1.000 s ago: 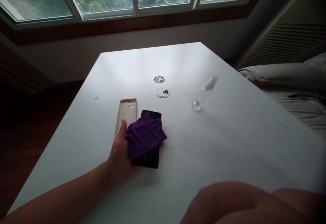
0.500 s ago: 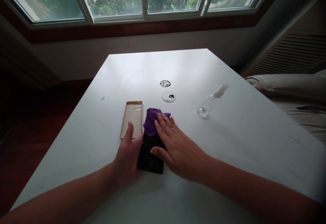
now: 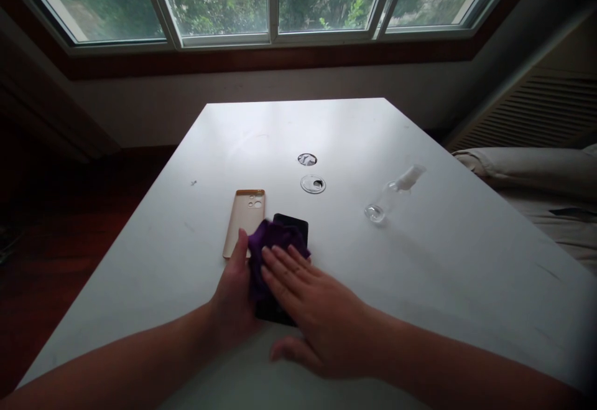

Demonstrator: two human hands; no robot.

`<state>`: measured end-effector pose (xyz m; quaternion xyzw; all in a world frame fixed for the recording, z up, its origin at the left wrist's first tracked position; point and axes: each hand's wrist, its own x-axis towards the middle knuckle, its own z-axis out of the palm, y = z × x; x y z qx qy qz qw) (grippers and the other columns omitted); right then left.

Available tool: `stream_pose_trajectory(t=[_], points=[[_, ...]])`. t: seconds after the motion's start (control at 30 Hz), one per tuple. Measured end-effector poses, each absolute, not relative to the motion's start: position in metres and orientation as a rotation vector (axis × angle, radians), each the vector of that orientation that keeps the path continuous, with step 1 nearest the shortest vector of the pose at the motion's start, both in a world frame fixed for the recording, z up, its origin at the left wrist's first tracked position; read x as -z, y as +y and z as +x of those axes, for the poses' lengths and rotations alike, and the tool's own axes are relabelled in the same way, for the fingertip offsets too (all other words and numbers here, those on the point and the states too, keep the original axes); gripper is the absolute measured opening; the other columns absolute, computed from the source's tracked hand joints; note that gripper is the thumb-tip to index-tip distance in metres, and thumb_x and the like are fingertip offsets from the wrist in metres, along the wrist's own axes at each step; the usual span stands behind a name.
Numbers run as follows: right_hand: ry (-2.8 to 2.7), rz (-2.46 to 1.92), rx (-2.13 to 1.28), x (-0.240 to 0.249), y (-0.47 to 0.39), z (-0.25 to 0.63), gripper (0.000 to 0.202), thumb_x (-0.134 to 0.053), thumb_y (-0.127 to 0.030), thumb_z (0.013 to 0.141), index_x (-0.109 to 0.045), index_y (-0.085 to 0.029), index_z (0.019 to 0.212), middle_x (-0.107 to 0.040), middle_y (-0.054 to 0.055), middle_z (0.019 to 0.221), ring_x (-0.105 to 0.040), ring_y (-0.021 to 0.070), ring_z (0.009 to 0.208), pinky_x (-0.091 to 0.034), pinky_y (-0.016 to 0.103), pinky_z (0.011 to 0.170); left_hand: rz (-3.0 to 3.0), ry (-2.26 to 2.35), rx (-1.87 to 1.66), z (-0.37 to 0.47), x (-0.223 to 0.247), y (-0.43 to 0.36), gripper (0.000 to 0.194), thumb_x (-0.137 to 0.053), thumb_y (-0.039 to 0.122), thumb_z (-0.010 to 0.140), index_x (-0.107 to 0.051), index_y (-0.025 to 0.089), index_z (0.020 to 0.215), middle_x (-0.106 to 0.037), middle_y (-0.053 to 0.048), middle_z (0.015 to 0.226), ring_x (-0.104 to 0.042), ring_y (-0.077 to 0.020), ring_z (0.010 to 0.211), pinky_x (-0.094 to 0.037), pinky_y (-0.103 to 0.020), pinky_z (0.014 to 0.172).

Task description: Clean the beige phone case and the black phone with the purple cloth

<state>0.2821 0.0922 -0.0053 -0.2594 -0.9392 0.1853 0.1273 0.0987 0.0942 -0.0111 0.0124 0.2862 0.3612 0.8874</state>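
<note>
A black phone (image 3: 291,226) lies flat near the front middle of the white table (image 3: 420,285). My left hand (image 3: 233,301) grips the phone's left edge, thumb pointing up beside it. A purple cloth (image 3: 275,241) is bunched on the phone's screen. My right hand (image 3: 310,310) lies flat over the phone, its fingertips pressing on the cloth. Only the phone's far end and a bit of its near edge show. A gold-rimmed beige phone case (image 3: 244,221) lies just left of the phone, touching nothing but the table.
A small clear spray bottle (image 3: 392,194) lies on its side to the right. A round cable hole (image 3: 306,159) and its loose cover (image 3: 312,184) sit beyond the phone. A bed with a pillow (image 3: 527,164) stands at the right; windows run along the back wall.
My right hand came in from the lower right, landed on the cloth at the phone's far end, then dragged the cloth toward me. The left hand kept holding the phone.
</note>
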Motion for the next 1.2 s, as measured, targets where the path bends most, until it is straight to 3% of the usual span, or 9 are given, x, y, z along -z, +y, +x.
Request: stream_pose_trajectory(t=[0.13,0.27,0.33,0.47,0.57,0.63,0.73,1.0,1.2], points=[[-2.777,-0.702,-0.535,0.003,0.096,0.284,0.078,-0.037,-0.06,0.102,-0.027,-0.007,0.158,-0.015,0.015,0.163,-0.011,0.0284,0.154,-0.011,0.048,0.127,0.042,0.604,-0.795,0.097,0.011,0.092,0.088,-0.039,0.075,0.093,-0.045,0.006,0.148,-0.058,-0.022,0.138,-0.049,-0.0334,0.136,-0.031,-0.045,0.118],[-2.675,-1.01,-0.438,0.004,0.106,0.287,0.077,-0.036,-0.054,0.104,-0.023,-0.001,0.157,-0.013,0.02,0.162,-0.01,0.0322,0.153,-0.021,0.056,0.124,0.126,0.527,-0.852,0.098,0.011,0.093,0.077,-0.035,0.069,0.098,-0.044,0.013,0.15,-0.058,-0.018,0.139,-0.049,-0.0314,0.137,-0.03,-0.046,0.118],[-2.699,-0.942,-0.434,0.002,0.099,0.285,0.081,-0.039,-0.057,0.102,-0.025,0.002,0.156,-0.012,0.023,0.161,-0.007,0.0344,0.153,-0.02,0.056,0.124,0.098,0.539,-0.832,0.098,0.01,0.093,0.084,-0.036,0.072,0.095,-0.045,0.009,0.149,-0.059,-0.02,0.138,-0.049,-0.0327,0.136,-0.031,-0.045,0.118],[-2.796,-0.646,-0.51,-0.001,0.087,0.28,0.081,-0.042,-0.059,0.1,-0.028,-0.004,0.157,-0.016,0.018,0.162,-0.013,0.0305,0.153,-0.014,0.049,0.127,0.025,0.607,-0.792,0.096,0.006,0.091,0.097,-0.037,0.078,0.091,-0.047,-0.002,0.144,-0.06,-0.026,0.133,-0.052,-0.0352,0.133,-0.034,-0.043,0.116],[-2.684,-0.892,-0.442,0.001,0.097,0.283,0.072,-0.04,-0.052,0.103,-0.031,-0.003,0.156,-0.023,0.019,0.16,-0.018,0.0321,0.152,-0.021,0.054,0.125,0.106,0.586,-0.889,0.096,0.003,0.089,0.083,-0.034,0.072,0.096,-0.046,0.01,0.149,-0.06,-0.02,0.136,-0.054,-0.0334,0.132,-0.036,-0.045,0.115],[-2.62,-1.014,-0.425,0.002,0.104,0.284,0.071,-0.038,-0.048,0.105,-0.027,-0.002,0.157,-0.019,0.02,0.161,-0.016,0.0319,0.152,-0.027,0.054,0.122,0.165,0.572,-0.908,0.095,0.001,0.086,0.075,-0.038,0.069,0.097,-0.045,0.018,0.151,-0.06,-0.017,0.137,-0.055,-0.0322,0.13,-0.037,-0.045,0.114],[-2.593,-0.917,-0.404,-0.002,0.101,0.281,0.073,-0.044,-0.047,0.103,-0.025,-0.003,0.157,-0.018,0.022,0.161,-0.011,0.0321,0.153,-0.028,0.056,0.121,0.194,0.605,-0.892,0.091,-0.001,0.082,0.074,-0.045,0.069,0.094,-0.046,0.02,0.15,-0.061,-0.016,0.136,-0.058,-0.0318,0.127,-0.041,-0.044,0.111],[-2.649,-0.45,-0.231,-0.025,0.071,0.269,0.069,-0.053,-0.048,0.098,-0.041,-0.002,0.149,-0.037,0.022,0.156,-0.021,0.0312,0.152,-0.025,0.056,0.122,0.246,0.885,-0.915,0.077,-0.02,0.076,0.088,-0.047,0.079,0.085,-0.058,0.008,0.136,-0.068,-0.024,0.118,-0.069,-0.0354,0.106,-0.055,-0.047,0.092],[-2.417,-0.565,-0.131,-0.033,0.082,0.281,0.051,-0.051,-0.037,0.1,-0.047,-0.014,0.146,-0.051,0.015,0.148,-0.036,0.0291,0.146,-0.032,0.057,0.119,0.455,0.835,-0.96,0.08,-0.027,0.061,0.074,-0.051,0.071,0.088,-0.05,0.023,0.144,-0.072,-0.012,0.101,-0.071,-0.0224,0.079,-0.055,-0.031,0.071]])
